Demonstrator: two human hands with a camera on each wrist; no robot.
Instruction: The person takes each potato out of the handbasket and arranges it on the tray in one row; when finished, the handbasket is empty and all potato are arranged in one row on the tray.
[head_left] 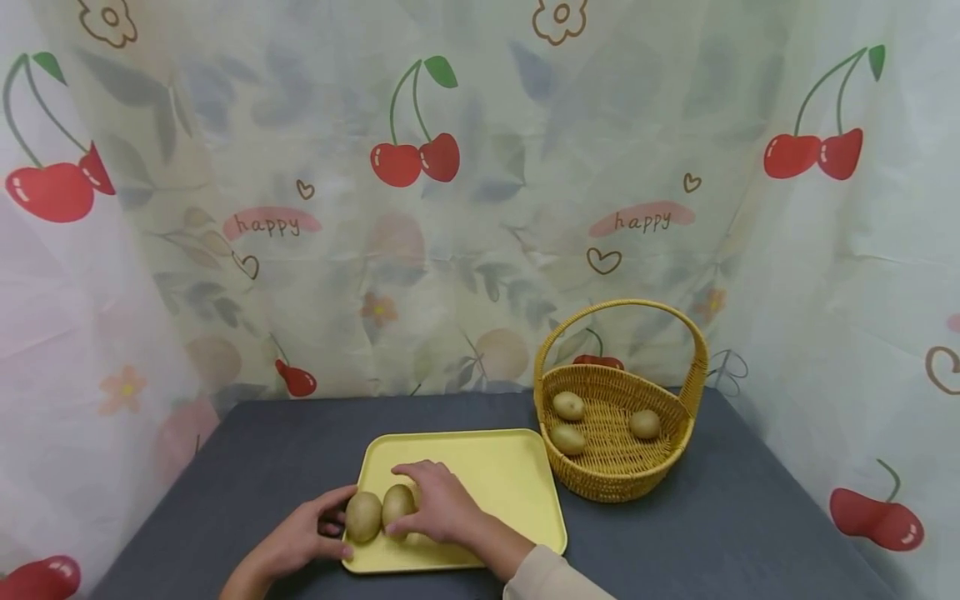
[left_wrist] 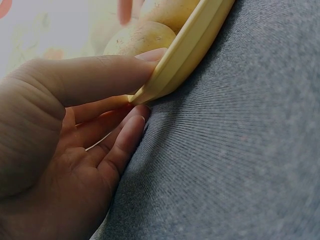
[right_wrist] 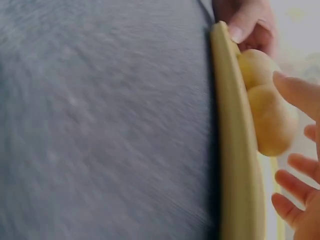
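Observation:
Two potatoes lie side by side at the left end of the yellow tray [head_left: 487,492], the left potato [head_left: 363,517] by the rim and the right potato [head_left: 398,507] beside it. My left hand [head_left: 303,533] holds the tray's left edge. In the left wrist view its thumb [left_wrist: 112,75] rests on the rim and the other fingers reach around the tray's outer side. My right hand [head_left: 442,504] is over the tray, around the right potato. Seen from the right wrist, its fingers [right_wrist: 295,185] are spread and the thumb appears apart from the potatoes.
A wicker basket [head_left: 615,485] with a tall handle stands at the tray's right, holding three potatoes [head_left: 568,406]. Dark grey cloth [head_left: 285,450] covers the table. Behind and at both sides hangs a cherry-print curtain [head_left: 480,225].

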